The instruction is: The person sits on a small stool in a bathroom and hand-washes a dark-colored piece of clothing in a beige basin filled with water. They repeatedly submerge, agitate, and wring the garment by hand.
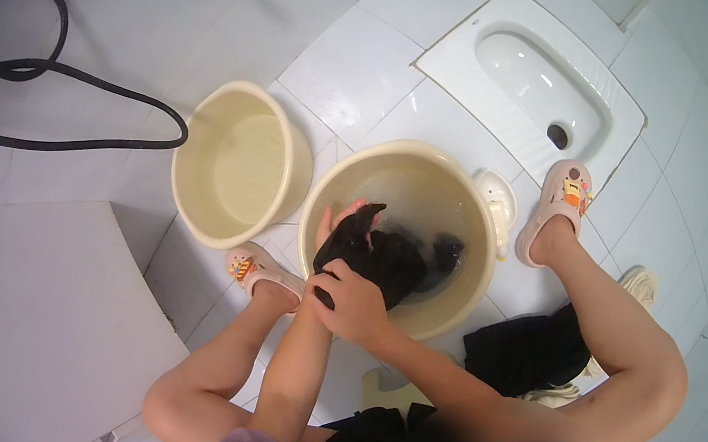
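In the middle of the frame, a black cloth (385, 260) is lying partly in cloudy water inside a cream basin (485, 273), bunching up against the basin's lower-left side. The left hand (336, 220) is reaching into the basin from the lower edge of the frame; its fingers are showing at the cloth's upper-left edge while cloth is covering the palm, so I cannot tell how tightly it is closing. The right hand (351, 304) is crossing in from the lower right and resting against the left wrist, its fingers curling closely around a bit of the black cloth there.

Left of the basin, a cream bucket (285, 181) is standing on the white tiles (335, 57). At the basin's upper-right side, a small white object (494, 203) is sitting just beside the rim; its kind is hard to tell. One pink clog (244, 266) is showing at the basin's lower left, the other (564, 196) to its upper right, near a white squat toilet (541, 74). A dark fabric (530, 351) is lying right of the basin, partly covering pale shoes (639, 285). A black hose (112, 88) is looping across the upper left, and a pale cabinet (43, 318) is filling the lower left.
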Demonstrator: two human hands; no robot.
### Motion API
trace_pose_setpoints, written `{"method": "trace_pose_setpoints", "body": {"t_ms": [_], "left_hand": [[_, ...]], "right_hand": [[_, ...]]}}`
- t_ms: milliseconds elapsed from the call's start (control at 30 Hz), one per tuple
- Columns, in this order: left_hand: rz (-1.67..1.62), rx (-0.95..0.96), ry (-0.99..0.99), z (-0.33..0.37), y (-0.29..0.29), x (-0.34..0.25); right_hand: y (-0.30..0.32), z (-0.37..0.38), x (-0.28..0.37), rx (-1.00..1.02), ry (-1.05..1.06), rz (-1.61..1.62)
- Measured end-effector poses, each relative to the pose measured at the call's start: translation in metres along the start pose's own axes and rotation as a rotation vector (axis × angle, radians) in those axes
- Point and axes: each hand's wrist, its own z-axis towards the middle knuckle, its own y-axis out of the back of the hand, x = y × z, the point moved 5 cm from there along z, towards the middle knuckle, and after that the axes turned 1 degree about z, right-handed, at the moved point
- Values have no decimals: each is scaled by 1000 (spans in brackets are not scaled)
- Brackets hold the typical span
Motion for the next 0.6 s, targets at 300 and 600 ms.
{"method": "trace_pose_setpoints", "body": {"t_ms": [300,600], "left_hand": [[191,-444,-267,-32,-33,28],[440,-587,-177,-5,18,-8]], "right_hand": [[33,59,-116,-232,-501,-155],[42,37,-205,-631,-453,-270]]}}
